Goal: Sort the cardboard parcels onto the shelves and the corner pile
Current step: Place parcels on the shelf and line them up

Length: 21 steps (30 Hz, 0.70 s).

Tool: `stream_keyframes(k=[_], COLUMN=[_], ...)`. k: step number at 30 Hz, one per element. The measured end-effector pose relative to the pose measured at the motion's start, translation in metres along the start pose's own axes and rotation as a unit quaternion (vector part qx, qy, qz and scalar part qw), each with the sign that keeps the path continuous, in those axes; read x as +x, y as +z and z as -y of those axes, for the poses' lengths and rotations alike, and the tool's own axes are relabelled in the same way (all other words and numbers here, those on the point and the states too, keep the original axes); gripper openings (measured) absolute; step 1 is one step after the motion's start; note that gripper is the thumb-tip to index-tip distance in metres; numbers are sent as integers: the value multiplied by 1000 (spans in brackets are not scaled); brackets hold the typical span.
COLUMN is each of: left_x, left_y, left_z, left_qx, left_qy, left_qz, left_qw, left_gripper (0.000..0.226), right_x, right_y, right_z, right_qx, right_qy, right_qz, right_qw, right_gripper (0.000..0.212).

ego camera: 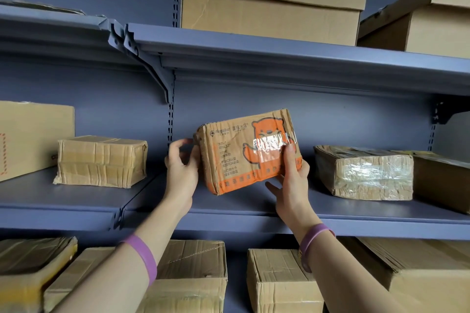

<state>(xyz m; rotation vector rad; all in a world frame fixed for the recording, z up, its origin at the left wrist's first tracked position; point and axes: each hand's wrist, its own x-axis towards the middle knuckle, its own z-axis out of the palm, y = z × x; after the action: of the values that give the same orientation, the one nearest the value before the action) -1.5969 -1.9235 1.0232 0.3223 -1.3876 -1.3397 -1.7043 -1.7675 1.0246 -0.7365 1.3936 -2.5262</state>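
A small crumpled cardboard parcel (244,150) with an orange cartoon animal and a strip of clear tape is tilted over the middle shelf (178,201), its lower corner near the shelf surface. My right hand (292,175) grips its right side, thumb on the front by the tape, fingers underneath. My left hand (181,165) is at the parcel's left end with its fingers curved, touching that end or a hair off it. Both wrists wear purple bands.
On the middle shelf a taped parcel (101,160) and a bigger box (30,134) lie to the left, a plastic-wrapped parcel (363,173) to the right. Large lidded boxes (269,5) stand on the top shelf. Several parcels (282,282) fill the lower shelf.
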Motion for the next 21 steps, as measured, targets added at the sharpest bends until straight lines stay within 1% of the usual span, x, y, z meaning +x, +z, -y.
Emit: stream_keyframes(k=[1,2,3,6,7,9,11,13,16,21], left_x=[1,0,-1,-4,-4,-4,-1,-3,-5,-6], left_y=[0,0,1,3,2,0,0,2,2,-1], left_z=[1,0,-1,-6,-8,-10,-8,-10,-14,-15], left_qx=[-8,-18,-25,-20,-23,-53,-78,-90,-94,-88], left_qy=[-2,-8,-13,-30,-53,-103,-115,-108,-94,-82], left_qz=[5,9,10,16,17,27,50,68,79,58], left_qw=[1000,1000,1000,999,998,993,989,988,988,991], left_gripper=[15,17,19,20,25,49,62,61,68,58], right_x=[0,1,1,2,1,2,5,7,10,11], right_y=[0,-1,-1,-2,-2,-4,-6,-7,-8,-7], right_z=[-1,-2,-4,-4,-4,-5,-6,-9,-13,-15], right_qx=[-8,-14,-21,-24,-20,-1,-2,-25,-77,-148], right_qy=[-12,-26,-41,-63,-68,-75,-76,-80,-99,-132], right_qz=[5,11,17,39,45,51,54,52,54,62], right_qw=[1000,999,999,997,996,996,996,995,991,978], right_gripper=[49,44,46,64,64,57,55,58,50,40])
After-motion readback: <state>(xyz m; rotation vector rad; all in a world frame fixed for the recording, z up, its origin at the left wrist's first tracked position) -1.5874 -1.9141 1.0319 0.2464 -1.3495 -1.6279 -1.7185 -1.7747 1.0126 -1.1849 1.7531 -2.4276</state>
